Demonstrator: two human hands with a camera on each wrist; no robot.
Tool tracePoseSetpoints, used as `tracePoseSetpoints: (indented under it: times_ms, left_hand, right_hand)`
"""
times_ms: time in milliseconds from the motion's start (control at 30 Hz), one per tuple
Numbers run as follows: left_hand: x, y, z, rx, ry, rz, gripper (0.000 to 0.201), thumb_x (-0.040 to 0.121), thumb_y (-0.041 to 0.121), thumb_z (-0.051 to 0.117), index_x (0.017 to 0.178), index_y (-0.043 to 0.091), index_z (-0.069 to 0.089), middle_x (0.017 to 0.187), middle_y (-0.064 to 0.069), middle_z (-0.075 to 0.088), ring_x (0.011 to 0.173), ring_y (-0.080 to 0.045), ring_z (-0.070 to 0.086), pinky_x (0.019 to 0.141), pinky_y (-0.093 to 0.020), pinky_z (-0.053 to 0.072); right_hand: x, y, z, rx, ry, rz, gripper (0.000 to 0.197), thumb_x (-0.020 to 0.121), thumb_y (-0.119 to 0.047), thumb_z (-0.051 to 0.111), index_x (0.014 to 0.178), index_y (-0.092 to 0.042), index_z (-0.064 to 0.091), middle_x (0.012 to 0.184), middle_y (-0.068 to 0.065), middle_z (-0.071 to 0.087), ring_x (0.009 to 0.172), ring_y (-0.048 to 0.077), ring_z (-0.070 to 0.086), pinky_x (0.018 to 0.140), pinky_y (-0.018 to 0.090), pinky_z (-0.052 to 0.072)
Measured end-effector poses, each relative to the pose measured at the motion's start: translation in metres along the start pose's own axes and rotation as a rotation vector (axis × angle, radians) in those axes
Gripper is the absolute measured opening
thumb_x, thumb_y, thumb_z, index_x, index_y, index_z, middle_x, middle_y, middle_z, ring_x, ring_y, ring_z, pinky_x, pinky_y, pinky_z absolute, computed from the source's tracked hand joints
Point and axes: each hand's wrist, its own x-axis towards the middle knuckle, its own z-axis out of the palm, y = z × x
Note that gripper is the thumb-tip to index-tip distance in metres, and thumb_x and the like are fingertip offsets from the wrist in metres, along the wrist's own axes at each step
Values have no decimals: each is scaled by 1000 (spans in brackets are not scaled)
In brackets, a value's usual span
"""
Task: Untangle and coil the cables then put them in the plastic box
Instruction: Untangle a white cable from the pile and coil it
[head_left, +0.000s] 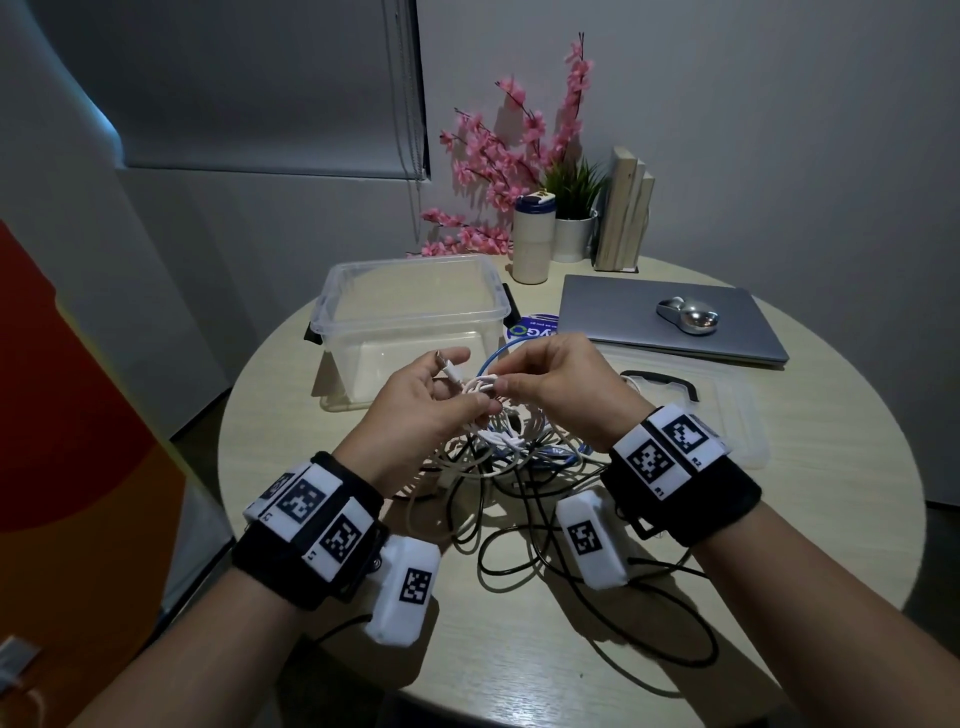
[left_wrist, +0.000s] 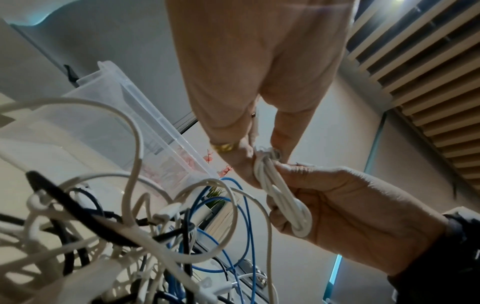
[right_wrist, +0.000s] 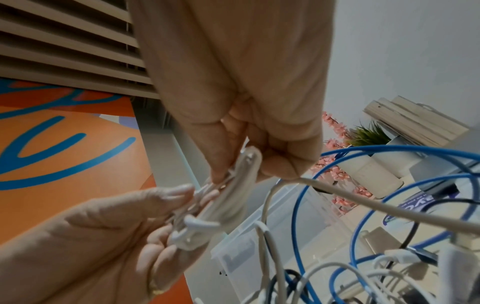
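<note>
A small coiled white cable (head_left: 480, 388) is held between both hands above the table. My left hand (head_left: 449, 387) cradles the coil in curled fingers, its plug end sticking up past the thumb. My right hand (head_left: 511, 383) pinches the coil from the right. In the left wrist view my left fingers (left_wrist: 244, 164) pinch the top of the white cable (left_wrist: 279, 195) while my right hand (left_wrist: 288, 191) wraps its lower part. A tangle of white, black and blue cables (head_left: 519, 467) lies under the hands. The clear plastic box (head_left: 332, 296) stands open just beyond, with nothing visible inside.
The box lid (head_left: 737, 415) lies flat to the right. A shut laptop (head_left: 613, 317) with a mouse (head_left: 685, 314) sits at the back right. A tumbler (head_left: 532, 239), a potted plant (head_left: 574, 218), books (head_left: 623, 208) and pink flowers (head_left: 498, 156) line the back.
</note>
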Motion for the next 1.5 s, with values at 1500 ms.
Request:
tracePoseSetpoints:
  times_ms: [1500]
  left_hand:
    - [2, 4, -16, 352, -20, 152, 12, 77, 15, 75, 87, 9, 76, 84, -12, 74, 82, -25, 68, 83, -38, 53]
  right_hand:
    - [-9, -20, 4, -235, -79, 49, 8, 84, -13, 70, 78, -9, 73, 68, 10, 69, 58, 12, 60, 59, 32, 52]
